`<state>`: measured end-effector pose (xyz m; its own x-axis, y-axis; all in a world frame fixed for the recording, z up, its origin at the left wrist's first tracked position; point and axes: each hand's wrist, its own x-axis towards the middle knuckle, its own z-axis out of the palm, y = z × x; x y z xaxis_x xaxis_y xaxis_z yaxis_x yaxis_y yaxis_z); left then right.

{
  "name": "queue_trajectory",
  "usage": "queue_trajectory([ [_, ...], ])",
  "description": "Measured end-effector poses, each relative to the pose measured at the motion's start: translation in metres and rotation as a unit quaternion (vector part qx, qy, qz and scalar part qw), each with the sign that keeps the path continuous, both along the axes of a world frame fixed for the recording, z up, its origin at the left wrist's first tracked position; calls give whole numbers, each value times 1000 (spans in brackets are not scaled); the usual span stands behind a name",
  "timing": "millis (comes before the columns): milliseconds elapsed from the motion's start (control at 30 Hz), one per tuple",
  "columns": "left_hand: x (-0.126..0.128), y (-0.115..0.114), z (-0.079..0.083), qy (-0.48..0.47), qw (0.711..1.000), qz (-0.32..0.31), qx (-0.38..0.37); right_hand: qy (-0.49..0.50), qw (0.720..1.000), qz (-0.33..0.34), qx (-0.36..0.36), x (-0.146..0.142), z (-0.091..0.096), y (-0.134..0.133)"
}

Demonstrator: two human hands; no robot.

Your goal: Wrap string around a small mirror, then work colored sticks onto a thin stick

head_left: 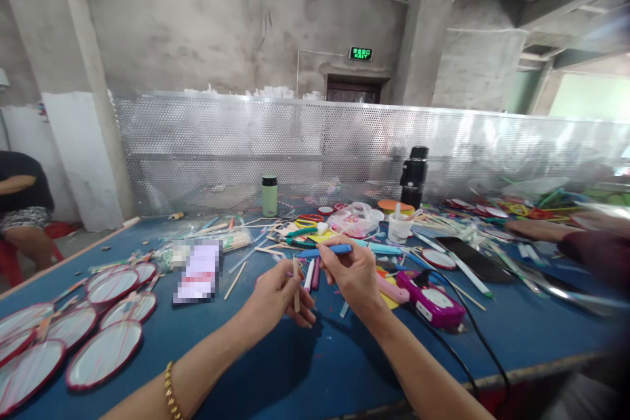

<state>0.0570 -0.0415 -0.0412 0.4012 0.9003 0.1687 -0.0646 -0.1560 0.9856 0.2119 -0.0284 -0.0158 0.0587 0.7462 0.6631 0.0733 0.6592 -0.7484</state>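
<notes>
Far left of the pink glue gun (429, 300), red-rimmed round fans (103, 354) lie on the blue table (315, 367). Nearer the gun, the left hand (276, 298) pinches a wooden stick (296, 287) upright. Just left of the gun, the right hand (353, 277) pinches a blue stick (329, 251) held level.

**Bare concrete workshop**

A rough grey concrete wall (197, 13) rises behind a shiny perforated metal screen (295, 144) that backs the long blue worktop (531, 335). A green lit exit sign (361, 53) hangs above a dark doorway (353, 88). Pale daylight enters through a bright opening (590, 95) at right.
</notes>
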Motion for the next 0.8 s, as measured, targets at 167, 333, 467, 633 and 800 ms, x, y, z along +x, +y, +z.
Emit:
queue_trajectory([
  [167,0,1,0,3,1000,-1,3,-5,1000,-17,2,1,1,0],
  [333,0,1,0,-4,1000,-9,-3,-3,1000,-13,3,0,2,-1],
  [467,0,1,1,-1,1000,-3,-7,-10,1000,-19,3,0,2,0],
  [633,1,0,2,1,1000,-1,-3,-7,1000,-26,7,0,3,-1],
  [800,0,1,2,1,1000,-3,-3,-3,1000,-22,2,0,4,-2],
])
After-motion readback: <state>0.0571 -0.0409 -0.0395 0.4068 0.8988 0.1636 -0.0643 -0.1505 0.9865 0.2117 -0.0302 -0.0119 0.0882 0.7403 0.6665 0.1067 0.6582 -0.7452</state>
